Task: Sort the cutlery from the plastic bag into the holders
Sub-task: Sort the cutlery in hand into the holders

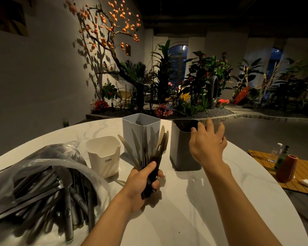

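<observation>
While left hand (144, 181) grips them, knives (146, 148) fan upward, dark-handled.

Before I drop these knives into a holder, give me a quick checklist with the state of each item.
1. Left hand grips the knives firmly: ok.
2. Blades point up, away from the palm: ok.
3. Right hand steadies the dark grey holder: ok, fingers at its rim.
4. Dark grey holder has room: cannot tell, inside is dark.
5. Light grey holder upright: ok.
6. Plastic bag clear of the holders: ok.
</observation>
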### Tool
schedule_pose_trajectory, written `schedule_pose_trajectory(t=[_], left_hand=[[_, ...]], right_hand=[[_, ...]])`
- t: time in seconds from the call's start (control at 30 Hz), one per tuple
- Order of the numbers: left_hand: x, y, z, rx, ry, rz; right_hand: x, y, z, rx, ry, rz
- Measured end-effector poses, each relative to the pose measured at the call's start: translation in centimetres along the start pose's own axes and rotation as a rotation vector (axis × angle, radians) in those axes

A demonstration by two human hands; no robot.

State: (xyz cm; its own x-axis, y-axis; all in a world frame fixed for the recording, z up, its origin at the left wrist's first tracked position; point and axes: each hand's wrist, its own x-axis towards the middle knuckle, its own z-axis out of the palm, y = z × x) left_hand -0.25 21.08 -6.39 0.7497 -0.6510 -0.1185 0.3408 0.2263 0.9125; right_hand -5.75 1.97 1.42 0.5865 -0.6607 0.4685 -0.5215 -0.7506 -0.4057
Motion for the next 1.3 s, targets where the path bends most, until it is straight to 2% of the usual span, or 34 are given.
schedule_pose_trajectory(t=[0.13,0.17,0.2,0.3,0.33,0.4,0.57,0.8,1.17,1.3], left_hand=[[-0.1,0.1,0.1,-0.056,-0.014,-0.002],[-0.1,0.1,0.0,-0.065,-0.020,0.002],[-0.1,0.1,0.0,-0.069,-0.023,0.004],[-0.1,0.0,0.0,-0.060,-0.019,0.011],[-0.1,0.0,-0.1,-0.053,-0.022,0.016],[0.0,0.1,-0.2,-0.039,-0.035,0.034],[0.2,0.2,-0.3,-0.033,-0.057,0.055],[-0.1,0.2,-0.2,-0.024,-0.044,0.036],[-0.2,0.1,0.0,0.006,-0.025,0.014],[0.0,0.0,-0.1,0.013,-0.028,0.013]], right_hand=[[-0.3,-2.1,-1.6,0.156,0.373,-0.187],[-0.4,-2.7,-2.0,0.229,0.335,-0.231],[-0.6,-3.4,-2.3,0.292,0.208,-0.240],[-1.6,-5.1,-1.6,0.312,-0.380,-0.113],[-1.9,-5.3,-1.0,0.317,-0.490,-0.090],[-2.5,-5.6,0.0,0.418,-0.579,-0.090],[-3.1,-5.5,-0.1,0.703,-0.650,-0.053],[-2.7,-4.8,0.6,0.695,-0.553,-0.012],[-1.9,-3.9,-1.8,0.856,-0.707,0.044],[-1.2,-3.3,-2.8,0.878,-0.618,0.099]])
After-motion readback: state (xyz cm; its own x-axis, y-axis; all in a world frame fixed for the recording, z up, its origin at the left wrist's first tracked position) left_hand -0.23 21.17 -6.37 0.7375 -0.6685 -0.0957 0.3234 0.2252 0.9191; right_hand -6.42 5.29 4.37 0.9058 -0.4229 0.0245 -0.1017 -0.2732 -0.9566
